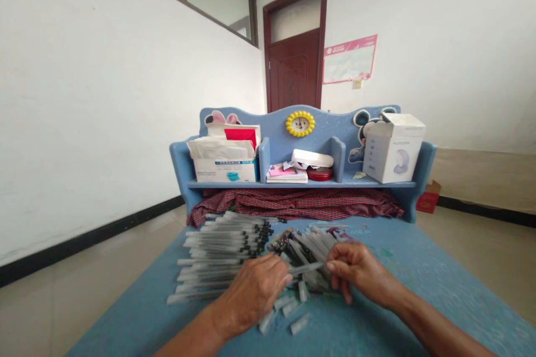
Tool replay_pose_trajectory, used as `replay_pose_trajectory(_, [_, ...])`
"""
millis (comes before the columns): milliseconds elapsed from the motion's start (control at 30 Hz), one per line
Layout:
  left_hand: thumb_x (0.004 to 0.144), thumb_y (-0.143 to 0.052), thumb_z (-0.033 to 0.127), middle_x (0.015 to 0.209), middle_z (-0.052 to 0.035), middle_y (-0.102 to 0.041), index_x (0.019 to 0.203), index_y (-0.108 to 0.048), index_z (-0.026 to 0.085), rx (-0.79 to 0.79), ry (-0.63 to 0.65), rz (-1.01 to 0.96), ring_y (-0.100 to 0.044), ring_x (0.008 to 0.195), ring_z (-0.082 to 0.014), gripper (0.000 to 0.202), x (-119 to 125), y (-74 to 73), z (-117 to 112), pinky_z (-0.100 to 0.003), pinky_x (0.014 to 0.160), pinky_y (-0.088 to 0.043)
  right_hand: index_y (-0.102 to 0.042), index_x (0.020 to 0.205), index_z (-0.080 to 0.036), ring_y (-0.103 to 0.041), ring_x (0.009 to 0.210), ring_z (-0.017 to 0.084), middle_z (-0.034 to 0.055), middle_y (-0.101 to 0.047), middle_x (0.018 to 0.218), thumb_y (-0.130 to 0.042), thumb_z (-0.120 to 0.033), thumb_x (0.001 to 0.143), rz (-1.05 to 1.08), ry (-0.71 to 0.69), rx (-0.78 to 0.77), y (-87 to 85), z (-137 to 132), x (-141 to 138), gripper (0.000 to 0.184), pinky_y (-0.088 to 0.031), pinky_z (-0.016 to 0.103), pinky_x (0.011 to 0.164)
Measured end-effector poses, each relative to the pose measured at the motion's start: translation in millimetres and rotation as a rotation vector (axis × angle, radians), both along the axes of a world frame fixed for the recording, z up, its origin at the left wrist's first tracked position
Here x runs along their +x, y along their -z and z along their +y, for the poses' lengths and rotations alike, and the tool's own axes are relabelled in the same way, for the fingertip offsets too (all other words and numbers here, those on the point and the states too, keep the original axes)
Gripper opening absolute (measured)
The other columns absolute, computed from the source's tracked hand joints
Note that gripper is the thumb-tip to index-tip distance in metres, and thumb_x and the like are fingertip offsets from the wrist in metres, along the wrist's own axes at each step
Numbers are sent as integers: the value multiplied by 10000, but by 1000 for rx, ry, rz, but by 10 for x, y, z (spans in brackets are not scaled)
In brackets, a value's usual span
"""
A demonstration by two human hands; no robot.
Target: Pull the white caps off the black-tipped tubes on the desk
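the left hand [260, 284] is curled closed round one end of a slim, translucent grey plastic pen-like tube [307, 268]; at its three o'clock, the right hand [350, 268] pinches the other end. frosted tubes with black ends [221, 252] lie at the left hand's ten o'clock, short clear plastic caps [300, 324] at four, on the blue painted counter [419, 259].

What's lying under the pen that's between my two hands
Under the pen, a loose heap of translucent tubes lies on the blue table, with short clear pieces nearer you. Deeper pieces and the tabletop beneath are covered; your left hand blocks what's behind it.
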State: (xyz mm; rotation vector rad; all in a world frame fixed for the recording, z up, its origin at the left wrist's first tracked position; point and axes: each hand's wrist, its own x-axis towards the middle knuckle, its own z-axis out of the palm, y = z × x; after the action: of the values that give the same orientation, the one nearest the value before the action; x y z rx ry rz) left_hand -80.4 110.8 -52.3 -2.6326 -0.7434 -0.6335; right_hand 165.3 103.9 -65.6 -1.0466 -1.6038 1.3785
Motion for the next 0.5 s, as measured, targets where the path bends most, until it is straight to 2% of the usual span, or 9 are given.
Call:
replay_pose_trajectory(133, [959,-307,227,668,-24,-544,731,-479,172,-13,-24,14,-520,604,-161,291,-21,-9,28,-266,556,-393,-471,765,-166,-560,391,89,-31,-616,611,-696,-441,663,109,18,0,-38,-21,4,369,-373,183,391])
replay_pose_trajectory(233, [957,-320,230,671,-22,-545,731,-481,172,-22,-24,37,-520,605,-158,284,-5,-25,8,-261,564,-400,-478,764,-168,-563,394,87,-66,-560,542,-691,-378,681,107,51,19,-27,-40,-26,310,-319,161,374])
replay_pose_trajectory(300, [958,-322,233,669,-21,-545,728,-483,171,-22,-17,46,-519,602,-153,287,9,-33,-16,-255,567,-404,-484,760,-168,-563,391,93,-69,-545,523,-690,-365,678,90,71,20,-10,-44,-48,297,-281,155,353])
replay_pose_trajectory(500, [965,-298,246,657,-23,-544,713,-484,171,-17,-10,32,-512,590,-146,321,26,-54,-60,-247,557,-405,-498,736,-168,-556,385,96,-64,-548,512,-704,-353,647,83,100,4,7,-30,-62,291,-292,162,348])
